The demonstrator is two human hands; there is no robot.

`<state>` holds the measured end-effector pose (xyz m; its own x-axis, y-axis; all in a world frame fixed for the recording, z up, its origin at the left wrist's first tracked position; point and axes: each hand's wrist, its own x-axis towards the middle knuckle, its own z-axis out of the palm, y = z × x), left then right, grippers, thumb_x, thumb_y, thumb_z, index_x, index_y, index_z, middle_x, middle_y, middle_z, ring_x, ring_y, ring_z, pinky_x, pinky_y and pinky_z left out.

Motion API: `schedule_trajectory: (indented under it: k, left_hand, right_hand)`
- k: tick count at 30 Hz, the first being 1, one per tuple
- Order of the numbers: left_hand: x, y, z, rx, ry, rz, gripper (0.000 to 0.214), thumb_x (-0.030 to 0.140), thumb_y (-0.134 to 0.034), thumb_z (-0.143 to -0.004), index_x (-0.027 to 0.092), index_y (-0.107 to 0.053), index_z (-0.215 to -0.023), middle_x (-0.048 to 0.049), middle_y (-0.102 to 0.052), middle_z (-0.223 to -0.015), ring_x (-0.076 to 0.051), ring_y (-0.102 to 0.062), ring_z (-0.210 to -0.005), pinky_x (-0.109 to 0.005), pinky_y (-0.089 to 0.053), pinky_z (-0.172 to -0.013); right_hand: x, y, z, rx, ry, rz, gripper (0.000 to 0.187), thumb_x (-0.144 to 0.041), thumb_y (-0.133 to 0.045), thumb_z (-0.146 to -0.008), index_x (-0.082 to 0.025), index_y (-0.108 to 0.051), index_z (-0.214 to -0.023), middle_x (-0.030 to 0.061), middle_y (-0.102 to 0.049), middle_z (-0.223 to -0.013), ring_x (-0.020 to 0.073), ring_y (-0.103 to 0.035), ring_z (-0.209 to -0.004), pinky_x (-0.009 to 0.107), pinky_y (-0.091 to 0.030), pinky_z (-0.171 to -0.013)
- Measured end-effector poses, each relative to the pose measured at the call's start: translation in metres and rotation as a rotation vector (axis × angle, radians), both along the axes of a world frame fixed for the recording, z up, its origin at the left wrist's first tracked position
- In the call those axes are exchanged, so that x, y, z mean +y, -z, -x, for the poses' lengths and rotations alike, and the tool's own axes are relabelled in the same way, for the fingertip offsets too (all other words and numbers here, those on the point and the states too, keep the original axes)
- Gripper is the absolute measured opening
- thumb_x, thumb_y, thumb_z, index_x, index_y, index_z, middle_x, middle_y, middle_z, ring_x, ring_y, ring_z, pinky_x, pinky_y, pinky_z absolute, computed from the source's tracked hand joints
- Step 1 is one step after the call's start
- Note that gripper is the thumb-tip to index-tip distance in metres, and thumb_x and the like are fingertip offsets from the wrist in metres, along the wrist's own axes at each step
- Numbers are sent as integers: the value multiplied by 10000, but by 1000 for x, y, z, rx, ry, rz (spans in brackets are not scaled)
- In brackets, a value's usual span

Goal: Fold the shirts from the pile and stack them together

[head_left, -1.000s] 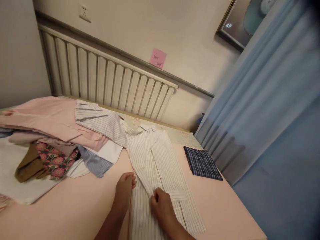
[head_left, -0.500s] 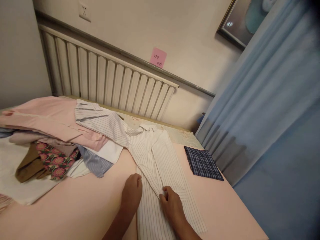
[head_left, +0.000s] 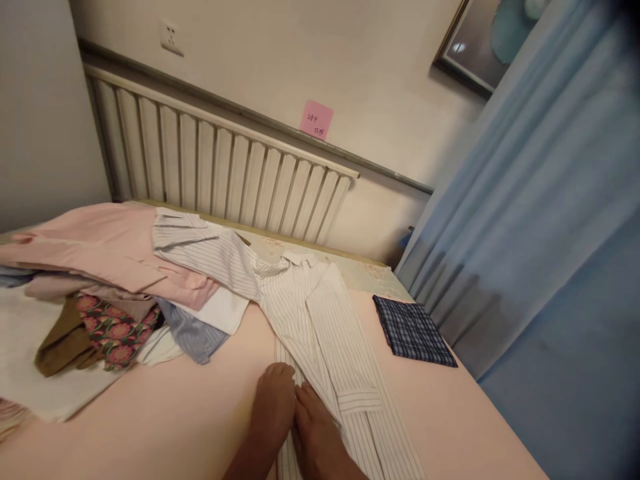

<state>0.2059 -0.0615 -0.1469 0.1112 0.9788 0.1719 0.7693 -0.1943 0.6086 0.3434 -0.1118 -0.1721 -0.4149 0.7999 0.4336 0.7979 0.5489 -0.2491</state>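
A white striped shirt point(head_left: 345, 347) lies spread on the bed, one sleeve folded down along its front. Its other sleeve point(head_left: 220, 250) reaches left onto the clothes pile. My left hand point(head_left: 274, 403) is at the shirt's left edge, fingers curled and closed on the cloth. Close beside it, my right hand point(head_left: 320, 430) has its fingers bent together on the lower front of the shirt, tips near the left hand. The fabric under both hands is mostly hidden.
A mixed clothes pile, topped by a pink garment point(head_left: 110, 243), covers the bed's left side. To the right lies a folded dark plaid cloth point(head_left: 415, 331). A radiator point(head_left: 225, 163) stands behind the bed, and a blue curtain point(head_left: 530, 220) hangs along its right.
My right hand has let go of the front flap's edge and moved left and down, next to my left hand. My left hand has shifted slightly right and down onto the shirt.
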Motion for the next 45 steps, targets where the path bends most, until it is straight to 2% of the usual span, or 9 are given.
schedule_trajectory:
  k: [6, 17, 22, 28, 30, 33, 37, 40, 45]
  left_hand:
    - [-2, -3, -2, 52, -8, 36, 264, 117, -351, -885, 175, -589, -788, -66, -629, -919, -189, -538, -894, -326, -372, -843]
    - [-2, -5, -1, 52, 11, 13, 250, 145, -360, -891, 179, -604, -850, -60, -627, -938, -195, -535, -912, -338, -381, -849]
    - [-2, 16, -3, 3, 18, -59, 304, 108, -356, -856, 148, -629, -985, -100, -628, -1077, -219, -530, -1052, -395, -398, -951]
    - [-14, 51, -4, -103, -88, -196, 381, 164, -394, -828, 116, -563, -1167, -148, -447, -1394, -243, -400, -1300, -431, -351, -1090]
    - [-21, 50, -3, -129, -164, -165, 393, 204, -398, -832, 108, -542, -1185, -159, -426, -1410, -255, -396, -1310, -433, -357, -1092]
    - [-37, 38, -4, -157, -239, -27, 405, 218, -383, -833, 100, -515, -1197, -153, -532, -1297, -245, -495, -1221, -417, -400, -1054]
    - [-64, 21, -10, -158, -261, 121, 434, 241, -373, -850, 97, -482, -1245, -140, -594, -1234, -234, -572, -1140, -388, -432, -1009]
    - [-81, 14, -15, -161, -282, 210, 453, 235, -390, -854, 106, -451, -1284, -135, -616, -1233, -227, -593, -1135, -358, -445, -984]
    - [-93, 6, -13, -112, -316, 296, 428, 196, -412, -852, 164, -443, -1277, -82, -687, -1109, -197, -666, -1005, -311, -487, -883]
  right_hand:
    - [26, 23, -3, 13, 62, 24, 507, -226, -459, -919, -193, -407, -1422, 126, -466, -1423, 253, -474, -1286, 440, -444, -1048]
    - [54, 5, 11, -48, 135, 37, 463, -157, -420, -890, -134, -490, -1348, 146, -488, -1401, 265, -469, -1285, 477, -422, -1047]
    - [50, -3, 11, -46, 129, 74, 488, -123, -451, -854, -135, -493, -1341, 140, -494, -1399, 255, -463, -1292, 462, -419, -1050]
    - [3, -20, -31, 140, -72, 208, 462, -135, -511, -791, -229, -578, -1239, 60, -574, -1327, 215, -481, -1275, 429, -405, -1059]
    - [-11, -28, -61, 296, 15, 235, 367, -159, -456, -834, -247, -624, -1148, 43, -655, -1196, 186, -583, -1146, 376, -468, -985]
    - [-18, -36, -115, 445, 364, 202, 313, -184, -386, -859, -190, -655, -1020, 80, -697, -1044, 198, -641, -996, 343, -491, -908]
    - [-18, -38, -176, 336, 744, 321, 327, -195, -378, -844, -158, -639, -1037, 99, -698, -1007, 215, -649, -936, 313, -467, -850]
    - [-21, -36, -194, 249, 805, 462, 338, -210, -378, -850, -153, -624, -1074, 93, -705, -969, 215, -653, -905, 293, -453, -807]
    - [-25, -35, -192, 224, 828, 396, 340, -235, -396, -860, -124, -595, -1114, 142, -659, -1111, 233, -607, -1034, 300, -422, -863]
